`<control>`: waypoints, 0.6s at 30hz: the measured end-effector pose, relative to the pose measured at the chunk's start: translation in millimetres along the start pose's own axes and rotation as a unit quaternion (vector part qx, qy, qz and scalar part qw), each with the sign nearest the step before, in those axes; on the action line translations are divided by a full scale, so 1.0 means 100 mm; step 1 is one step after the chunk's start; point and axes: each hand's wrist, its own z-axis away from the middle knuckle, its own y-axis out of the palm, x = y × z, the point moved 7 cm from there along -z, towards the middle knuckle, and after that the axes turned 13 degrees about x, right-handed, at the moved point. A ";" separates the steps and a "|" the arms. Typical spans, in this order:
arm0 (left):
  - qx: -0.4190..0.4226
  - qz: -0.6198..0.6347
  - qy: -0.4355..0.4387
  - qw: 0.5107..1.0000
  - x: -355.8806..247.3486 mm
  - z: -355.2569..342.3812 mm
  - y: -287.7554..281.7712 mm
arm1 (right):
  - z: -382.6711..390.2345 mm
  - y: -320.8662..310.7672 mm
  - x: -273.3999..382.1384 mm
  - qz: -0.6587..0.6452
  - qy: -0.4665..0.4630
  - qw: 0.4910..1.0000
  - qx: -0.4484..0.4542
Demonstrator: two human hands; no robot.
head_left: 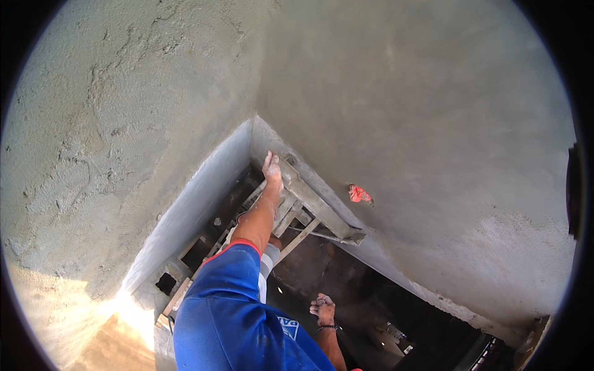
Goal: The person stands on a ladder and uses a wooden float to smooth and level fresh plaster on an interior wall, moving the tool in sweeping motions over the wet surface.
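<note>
My left hand (272, 171), dusted with pale grey, reaches out near the corner where two plastered walls meet. Its fingers are stretched out, at the far end of a grey plank (322, 204) that tops a trestle-like frame. Whether the hand presses on the plank or only hovers over it, I cannot tell. Lower down, over the dark area, my right hand (323, 308) is closed with its fingers curled in. Anything inside those fingers is hidden. A dark bracelet (327, 327) circles the right wrist.
Rough wet plaster covers the left wall (124, 111); the right wall (421, 111) looks smoother. A red scrap (359, 193) sticks out of the right wall. Slats of the wooden frame (300, 238) stand beneath the plank. Sunlight falls on the lower left.
</note>
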 end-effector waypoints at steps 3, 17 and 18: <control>-0.016 0.084 -0.086 0.993 -0.18 -0.22 0.52 | -0.01 -0.26 -0.27 -0.011 0.041 0.999 -0.026; 0.069 -0.107 0.348 0.929 -2.94 1.56 2.22 | -0.21 -0.17 -0.25 0.018 0.026 0.999 -0.009; 0.068 -0.197 0.460 0.863 -3.26 2.01 2.48 | -0.26 -0.16 -0.20 0.019 0.011 1.000 -0.004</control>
